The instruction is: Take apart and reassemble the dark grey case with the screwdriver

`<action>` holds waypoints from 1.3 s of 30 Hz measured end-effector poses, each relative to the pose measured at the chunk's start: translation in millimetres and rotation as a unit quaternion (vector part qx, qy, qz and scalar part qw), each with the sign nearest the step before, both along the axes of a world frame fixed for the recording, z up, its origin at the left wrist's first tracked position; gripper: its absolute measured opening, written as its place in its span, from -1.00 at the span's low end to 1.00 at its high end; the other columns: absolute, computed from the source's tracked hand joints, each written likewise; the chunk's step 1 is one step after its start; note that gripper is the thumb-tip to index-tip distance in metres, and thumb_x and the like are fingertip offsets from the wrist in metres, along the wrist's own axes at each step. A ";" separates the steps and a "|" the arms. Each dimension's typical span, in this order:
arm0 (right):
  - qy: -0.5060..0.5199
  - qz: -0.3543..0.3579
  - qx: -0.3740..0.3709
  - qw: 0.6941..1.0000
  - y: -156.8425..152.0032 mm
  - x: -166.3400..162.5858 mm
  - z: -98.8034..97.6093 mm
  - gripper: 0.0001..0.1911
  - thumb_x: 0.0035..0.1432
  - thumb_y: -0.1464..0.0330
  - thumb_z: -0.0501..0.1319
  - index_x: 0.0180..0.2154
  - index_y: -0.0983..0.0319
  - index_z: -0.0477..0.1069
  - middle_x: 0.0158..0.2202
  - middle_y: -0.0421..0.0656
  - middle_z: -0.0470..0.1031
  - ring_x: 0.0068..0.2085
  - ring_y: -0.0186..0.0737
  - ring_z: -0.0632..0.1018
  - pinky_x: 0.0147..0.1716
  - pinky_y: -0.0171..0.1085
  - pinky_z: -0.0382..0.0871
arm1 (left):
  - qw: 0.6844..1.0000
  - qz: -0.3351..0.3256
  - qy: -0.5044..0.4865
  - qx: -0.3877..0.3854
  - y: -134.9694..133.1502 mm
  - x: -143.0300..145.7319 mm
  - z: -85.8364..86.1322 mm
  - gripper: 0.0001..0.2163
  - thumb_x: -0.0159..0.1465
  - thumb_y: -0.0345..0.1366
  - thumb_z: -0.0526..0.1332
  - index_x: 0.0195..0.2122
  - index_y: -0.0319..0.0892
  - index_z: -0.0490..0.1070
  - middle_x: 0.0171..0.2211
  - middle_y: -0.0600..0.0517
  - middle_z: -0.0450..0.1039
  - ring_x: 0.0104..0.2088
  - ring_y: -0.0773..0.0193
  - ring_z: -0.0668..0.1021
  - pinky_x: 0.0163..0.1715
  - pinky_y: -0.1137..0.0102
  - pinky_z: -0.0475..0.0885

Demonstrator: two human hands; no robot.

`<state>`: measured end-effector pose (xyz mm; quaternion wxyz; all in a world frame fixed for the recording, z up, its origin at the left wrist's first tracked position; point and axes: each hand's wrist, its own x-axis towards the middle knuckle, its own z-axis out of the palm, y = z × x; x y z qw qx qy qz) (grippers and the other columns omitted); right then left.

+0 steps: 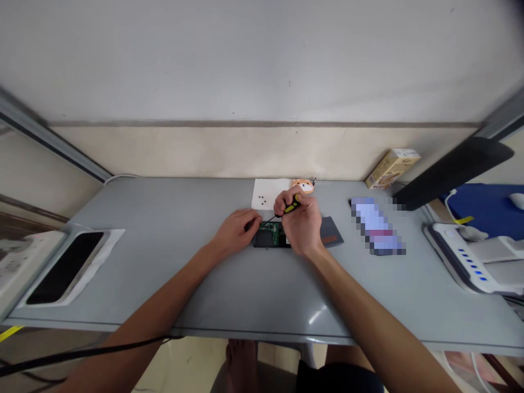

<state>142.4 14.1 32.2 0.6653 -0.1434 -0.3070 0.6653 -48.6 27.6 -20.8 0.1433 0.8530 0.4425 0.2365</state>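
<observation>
My right hand [303, 221] is closed round the black and yellow-green handle of a screwdriver [293, 203]. The thin shaft slants down to the left, its tip over a green circuit board [270, 233] in an opened black electronic device. At the device's left end, my left hand [238, 231] holds the edge with bent fingers, near the screwdriver's tip. My right hand covers part of the device's right side. A dark grey flat piece [331, 230] with reddish marking shows beyond that hand. Several small dark screws lie on a white sheet [270, 188] behind.
An orange animal-face item [303, 186] lies by the sheet. On the right are a phone [377, 225] with a blurred screen, a carton [393, 168], a black cylinder [452, 172] and a power strip [470, 256]. A black phone [67, 267] lies left.
</observation>
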 end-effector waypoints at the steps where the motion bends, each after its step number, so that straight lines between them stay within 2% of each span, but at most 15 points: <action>1: 0.001 -0.003 -0.004 1.000 0.2 0.5 0.5 -0.82 0.17 0.33 0.08 -0.48 0.18 0.25 -0.43 -0.22 0.08 -0.39 -0.28 0.24 -0.37 -0.26 0.18 | 1.000 -0.001 0.002 0.002 0.2 -0.2 -0.3 -0.74 0.49 -0.23 0.02 -0.27 -0.14 0.42 -0.32 0.01 0.52 -0.25 0.20 0.53 -0.13 0.26 0.39; 13: 0.001 -0.016 -0.008 1.000 0.2 1.4 1.5 -0.83 0.15 0.33 0.09 -0.49 0.18 0.24 -0.43 -0.23 0.06 -0.40 -0.29 0.23 -0.39 -0.27 0.16 | 1.000 -0.007 0.003 0.000 -0.7 -0.6 0.6 -0.74 0.51 -0.22 0.00 -0.26 -0.14 0.40 -0.33 0.02 0.49 -0.25 0.20 0.52 -0.11 0.25 0.38; 19: -0.031 -0.031 -0.008 0.999 0.7 2.1 1.9 -0.83 0.15 0.29 0.09 -0.48 0.16 0.20 -0.43 -0.23 0.06 -0.41 -0.28 0.23 -0.38 -0.26 0.20 | 1.000 -0.004 0.000 0.000 -1.1 0.0 1.7 -0.74 0.50 -0.21 0.01 -0.27 -0.14 0.41 -0.33 0.01 0.50 -0.26 0.20 0.52 -0.11 0.25 0.38; 24: 0.006 -0.017 -0.006 1.000 -0.1 0.8 0.8 -0.84 0.16 0.34 0.07 -0.47 0.18 0.24 -0.42 -0.22 0.08 -0.39 -0.29 0.25 -0.37 -0.27 0.19 | 1.000 -0.006 -0.003 -0.002 -0.1 -0.7 -0.9 -0.74 0.50 -0.23 0.00 -0.25 -0.13 0.42 -0.31 0.01 0.52 -0.23 0.19 0.53 -0.11 0.24 0.38; 34: -0.018 -0.031 -0.011 0.999 1.0 2.9 2.6 -0.83 0.16 0.32 0.07 -0.48 0.17 0.21 -0.43 -0.23 0.06 -0.40 -0.28 0.23 -0.39 -0.26 0.20 | 1.000 -0.006 0.007 -0.005 -0.4 -1.1 0.3 -0.72 0.51 -0.20 -0.02 -0.25 -0.14 0.42 -0.31 0.01 0.51 -0.23 0.19 0.52 -0.10 0.23 0.39; 39: -0.029 -0.007 -0.006 1.000 -1.0 1.1 3.1 -0.82 0.18 0.30 0.07 -0.47 0.16 0.21 -0.43 -0.22 0.07 -0.39 -0.26 0.24 -0.35 -0.24 0.23 | 1.000 -0.007 0.006 -0.002 0.3 -1.3 -2.0 -0.74 0.51 -0.20 -0.01 -0.21 -0.13 0.43 -0.29 0.00 0.53 -0.22 0.18 0.54 -0.09 0.23 0.40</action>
